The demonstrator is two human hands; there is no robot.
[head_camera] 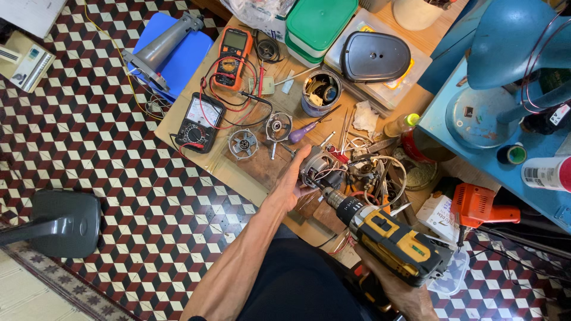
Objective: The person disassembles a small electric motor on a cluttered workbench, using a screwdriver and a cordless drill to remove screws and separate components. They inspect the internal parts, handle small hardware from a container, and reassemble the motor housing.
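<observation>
My left hand (291, 181) grips a small electric motor (321, 169) with copper windings and loose wires, holding it against the wooden board on the low table (196, 95). My right hand (410, 300), mostly hidden under the tool, holds a yellow and black cordless drill (392, 238). The drill's chuck (333, 198) points up-left and its bit touches the motor. Two round metal motor end caps (244, 144) (278, 126) lie just left of the motor. A purple-handled screwdriver (306, 128) lies beside them.
An orange digital multimeter (232, 56) and a black analog meter (199, 122) with red leads sit on the table's left. Green boxes (318, 24), a black cover (375, 56) and a tin of parts (321, 92) stand behind. An orange drill (482, 208) lies right. A fan base (65, 223) stands on the tiled floor.
</observation>
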